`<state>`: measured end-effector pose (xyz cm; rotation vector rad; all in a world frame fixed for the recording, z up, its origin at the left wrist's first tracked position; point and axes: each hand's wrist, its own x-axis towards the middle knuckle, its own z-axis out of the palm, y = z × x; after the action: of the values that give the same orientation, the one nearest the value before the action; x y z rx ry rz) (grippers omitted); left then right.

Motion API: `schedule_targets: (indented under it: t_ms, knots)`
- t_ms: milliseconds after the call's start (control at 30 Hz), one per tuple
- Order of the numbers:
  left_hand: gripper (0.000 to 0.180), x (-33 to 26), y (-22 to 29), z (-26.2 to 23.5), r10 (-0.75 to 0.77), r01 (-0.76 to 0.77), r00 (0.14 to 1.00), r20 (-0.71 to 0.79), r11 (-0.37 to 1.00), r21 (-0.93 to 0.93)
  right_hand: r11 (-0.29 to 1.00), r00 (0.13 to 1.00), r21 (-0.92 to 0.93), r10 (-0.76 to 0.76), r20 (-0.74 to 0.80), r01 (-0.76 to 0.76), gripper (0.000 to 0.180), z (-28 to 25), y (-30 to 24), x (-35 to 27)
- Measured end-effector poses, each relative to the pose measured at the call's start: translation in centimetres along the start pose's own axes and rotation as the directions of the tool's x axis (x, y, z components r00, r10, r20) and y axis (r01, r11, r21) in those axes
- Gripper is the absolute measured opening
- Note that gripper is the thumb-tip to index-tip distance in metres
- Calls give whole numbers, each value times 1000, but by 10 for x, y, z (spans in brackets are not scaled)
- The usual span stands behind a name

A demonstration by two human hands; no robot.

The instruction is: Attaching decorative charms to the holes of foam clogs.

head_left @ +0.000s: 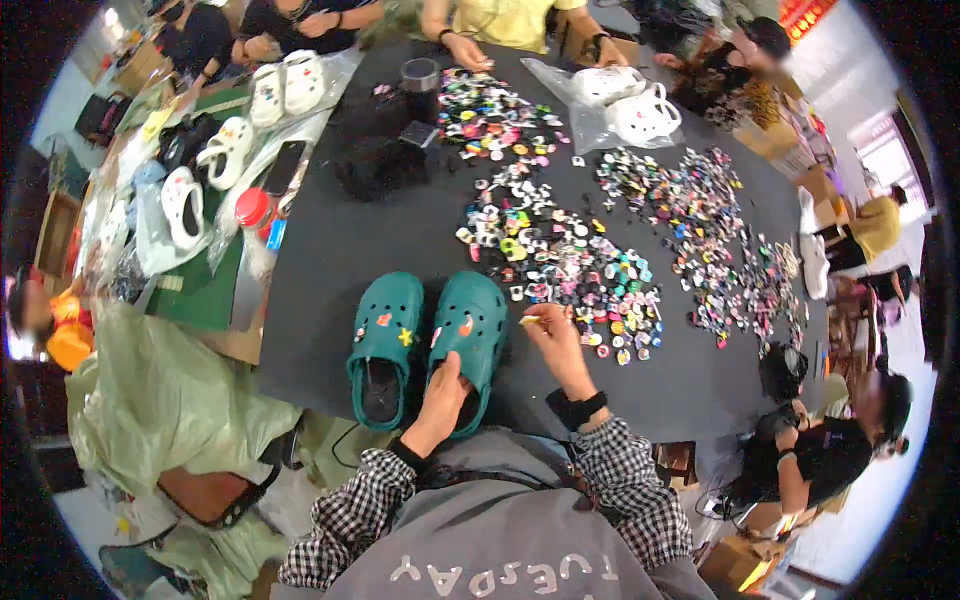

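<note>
A pair of green clogs lies side by side in front of me, toes pointing away. The left clog (pixel 387 318) carries a few small charms, among them an orange one and a yellow star-shaped one. My left hand (pixel 437 408) grips the right clog (pixel 470 322) at its foot opening, with part of the fingers hidden in the shoe. A reddish-orange charm sits on that clog's upper. Just right of its toe, my right hand (pixel 556 348) pinches a small pale-yellow shoe charm (pixel 529 319), beside the spread of loose charms (pixel 560 255).
More loose charms (pixel 690 200) cover the right of the black table (pixel 310 300). White clogs (pixel 643 115) lie on plastic at the far right, others (pixel 228 150) at the left near a red-lidded jar (pixel 253 208). Several people sit around the table. A green plastic sheet (pixel 170 400) drapes at lower left.
</note>
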<state>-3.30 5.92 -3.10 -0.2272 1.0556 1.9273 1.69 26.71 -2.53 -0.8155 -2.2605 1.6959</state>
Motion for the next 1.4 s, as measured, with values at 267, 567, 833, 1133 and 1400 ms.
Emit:
schedule_targets:
  t_ms: [267,567,833,1133,1400]
  knots:
    - [64,5,-10,-8,-27,27,999,23,1000,10,987,999,158,27,-27,-22,13,-26,-1,22]
    - [65,5,-14,-8,-2,1,999,39,1000,20,997,998,52,65,-6,-65,17,-47,31,43]
    - [53,9,-21,-15,-17,18,1000,-19,997,70,997,996,16,79,-35,-78,16,-55,42,49]
    - [50,3,-7,-3,-41,42,999,-35,999,31,923,981,-370,-161,-111,109,29,-53,60,60]
    - [54,5,-8,-5,-37,37,999,-2,998,43,829,963,-526,-262,-60,193,24,-56,53,55]
